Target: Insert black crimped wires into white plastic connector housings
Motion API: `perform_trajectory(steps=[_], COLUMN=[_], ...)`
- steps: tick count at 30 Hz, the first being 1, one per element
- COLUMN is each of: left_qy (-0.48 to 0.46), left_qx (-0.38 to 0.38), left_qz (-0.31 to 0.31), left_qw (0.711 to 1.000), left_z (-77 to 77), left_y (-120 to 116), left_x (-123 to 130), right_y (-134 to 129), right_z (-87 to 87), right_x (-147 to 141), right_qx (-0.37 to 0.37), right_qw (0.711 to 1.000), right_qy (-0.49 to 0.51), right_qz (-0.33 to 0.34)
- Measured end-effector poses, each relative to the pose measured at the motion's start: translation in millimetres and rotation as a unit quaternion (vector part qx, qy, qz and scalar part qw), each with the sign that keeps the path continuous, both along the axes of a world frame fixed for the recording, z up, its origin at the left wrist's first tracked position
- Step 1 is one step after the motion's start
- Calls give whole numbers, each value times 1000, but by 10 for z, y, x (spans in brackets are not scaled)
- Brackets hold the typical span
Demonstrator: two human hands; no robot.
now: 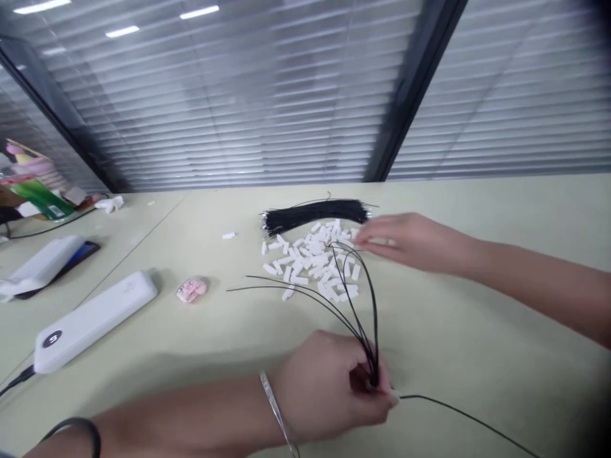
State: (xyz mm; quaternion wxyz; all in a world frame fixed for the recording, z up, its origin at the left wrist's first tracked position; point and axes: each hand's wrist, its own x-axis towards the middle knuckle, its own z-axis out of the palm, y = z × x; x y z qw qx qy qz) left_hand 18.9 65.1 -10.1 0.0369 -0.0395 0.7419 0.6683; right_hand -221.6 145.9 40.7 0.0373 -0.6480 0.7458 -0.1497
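the left hand [334, 388] is low in the middle, closed in a fist-like pinch around the lower ends of several black wires [375, 318]. the wires fan upward from between thumb and fingers; two bend far to the left, while others rise and curl over the pile of white pieces [312, 251]. at the fingertips of this hand a small white piece [394, 395] shows, and a single black wire [458, 412] runs from beside it toward the lower right. a silvery bracelet [273, 397] circles the wrist, and a black band [88, 427] sits farther back on the forearm.

the right hand [405, 238] reaches in from the right, its fingertips at the right edge of the pile, with a gap between thumb and fingers farther back. one cannot tell whether the tips pinch a piece.

just behind the pile lies a thick black wire bundle [310, 215], lengthwise across the pale table [534, 222]. one lone white piece [228, 236] lies apart, to the left. nearer the left edge are a small pink item [191, 290] and a white power bank [95, 321] with a dark cable plugged in. slatted blinds [238, 114] stand behind.
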Motion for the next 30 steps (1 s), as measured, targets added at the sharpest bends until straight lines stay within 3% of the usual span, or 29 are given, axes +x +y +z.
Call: perform_trajectory(steps=[5,9,14,22,26,30], left_qy=[-6,13,12,-43,-65,-52], left_qx=[10,36,56,69,80,96], left_qz=[0,-9,-10,-3,3,1], left_qw=[1000,999,998,997,995,994], left_z=[-40,-174,-302,-182,-144,-110], left_y=[11,21,16,-4,-4,-17], left_x=[-8,-33,-68,-53,-48,-42], right_y=[-1105,-1391,-1258,-1051,-757,-289], right_z=[-89,-162,-57,396,639,725], right_x=[-421,-479,-487,-440,-268,-10], right_qx=[43,96,71,-70,-137,-150], right_qw=[995,991,991,983,961,939], right_qy=[70,88,103,52,-52,-161], right_qz=[-59,-37,-39,-162,-235,-265])
